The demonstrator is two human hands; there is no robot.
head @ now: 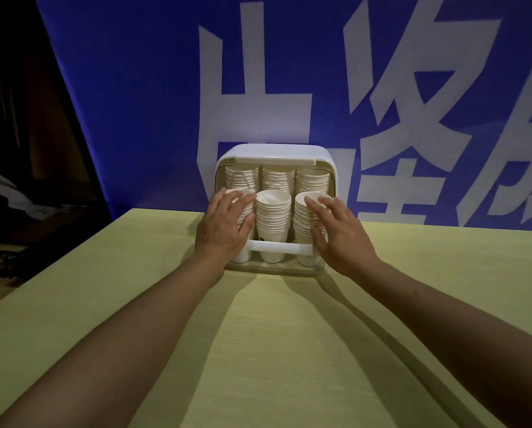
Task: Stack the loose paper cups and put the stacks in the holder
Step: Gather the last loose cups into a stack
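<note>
Both hands laid on the front row of cup stacks in the holder at 12 o'clock on the desk: left hand over the left stack, fingers spread and lightly curved, right hand over the right stack, fingers spread too. Middle stack untouched. Probably pressing both stacks back behind the front bar to seat them upright. No loose cups in sight

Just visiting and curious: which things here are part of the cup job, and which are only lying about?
Part of the job: cup stacks, holder, left hand, right hand.

Just there: table, blue banner, crumpled cloth at far left.
</note>
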